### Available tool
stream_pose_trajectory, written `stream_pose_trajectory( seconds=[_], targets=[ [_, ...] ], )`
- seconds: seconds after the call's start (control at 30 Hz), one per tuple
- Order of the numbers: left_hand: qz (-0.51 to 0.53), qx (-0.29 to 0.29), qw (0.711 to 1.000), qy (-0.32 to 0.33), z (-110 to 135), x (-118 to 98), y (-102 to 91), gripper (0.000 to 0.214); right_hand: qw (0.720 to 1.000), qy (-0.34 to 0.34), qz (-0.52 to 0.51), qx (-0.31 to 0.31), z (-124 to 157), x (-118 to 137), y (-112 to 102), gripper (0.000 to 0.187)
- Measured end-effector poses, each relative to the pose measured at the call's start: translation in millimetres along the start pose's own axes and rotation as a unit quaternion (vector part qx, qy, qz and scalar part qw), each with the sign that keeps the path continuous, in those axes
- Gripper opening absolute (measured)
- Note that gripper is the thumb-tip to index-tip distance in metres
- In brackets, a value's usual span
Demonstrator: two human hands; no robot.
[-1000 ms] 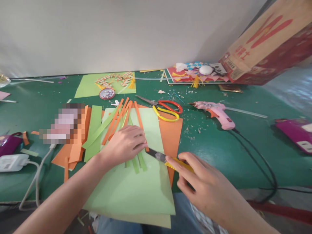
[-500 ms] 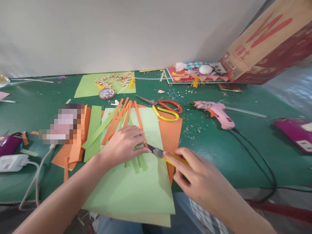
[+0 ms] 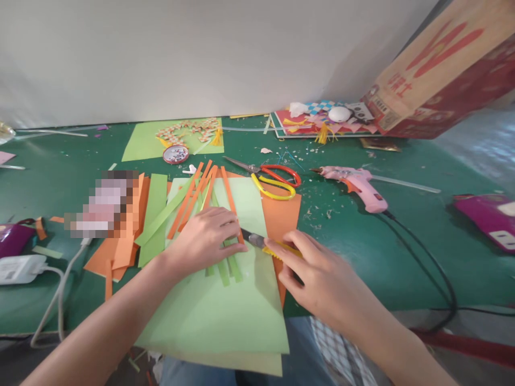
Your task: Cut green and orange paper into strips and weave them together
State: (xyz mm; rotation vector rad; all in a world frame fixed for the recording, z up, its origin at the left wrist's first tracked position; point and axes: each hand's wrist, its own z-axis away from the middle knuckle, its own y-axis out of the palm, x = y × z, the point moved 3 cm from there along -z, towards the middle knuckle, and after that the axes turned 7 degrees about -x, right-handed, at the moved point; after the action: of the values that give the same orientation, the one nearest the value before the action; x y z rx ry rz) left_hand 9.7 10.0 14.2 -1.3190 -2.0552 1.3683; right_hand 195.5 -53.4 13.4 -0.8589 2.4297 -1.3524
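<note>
My left hand [image 3: 207, 236] rests over a bundle of crossed paper strips, its fingers bent on them and its thumb pointing right. Narrow orange strips [image 3: 229, 190] come out above the hand, and pale green strips [image 3: 228, 265] show below it. My right hand [image 3: 322, 276] is closed around a yellow utility knife [image 3: 256, 240]. The dark blade points left, its tip close to the left thumb and the orange strip there; whether it touches is unclear. Under all this lies a light green paper sheet [image 3: 217, 321] on orange paper [image 3: 284, 214].
Red-and-yellow scissors [image 3: 277, 187] lie just beyond the sheet. To the right is a pink glue gun [image 3: 356, 185] with a trailing black cord. Cut orange paper [image 3: 124, 252] and a blurred phone [image 3: 108, 201] are at left. A paper bag [image 3: 438, 75] stands at the back right.
My right hand has moved slightly left and up, bringing the utility knife's blade nearer the left hand. The left hand and the strips have stayed in place.
</note>
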Motion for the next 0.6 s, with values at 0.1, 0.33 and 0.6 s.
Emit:
stream_pose_trajectory(
  seconds=[0.1,0.33,0.6],
  targets=[
    [0.003,0.001,1.000,-0.002,-0.1,0.2,-0.2,0.034,1.000,-0.001,0.001,-0.006,-1.2,-0.6,0.7,0.041],
    [-0.020,-0.031,0.997,-0.067,3.1,9.1,4.4,0.035,1.000,-0.004,0.001,-0.010,-1.8,0.5,0.6,0.041],
    [-0.037,-0.022,0.995,-0.085,4.8,11.3,6.8,0.043,1.000,-0.008,0.008,-0.004,-1.6,0.8,0.8,0.041]
  ],
)
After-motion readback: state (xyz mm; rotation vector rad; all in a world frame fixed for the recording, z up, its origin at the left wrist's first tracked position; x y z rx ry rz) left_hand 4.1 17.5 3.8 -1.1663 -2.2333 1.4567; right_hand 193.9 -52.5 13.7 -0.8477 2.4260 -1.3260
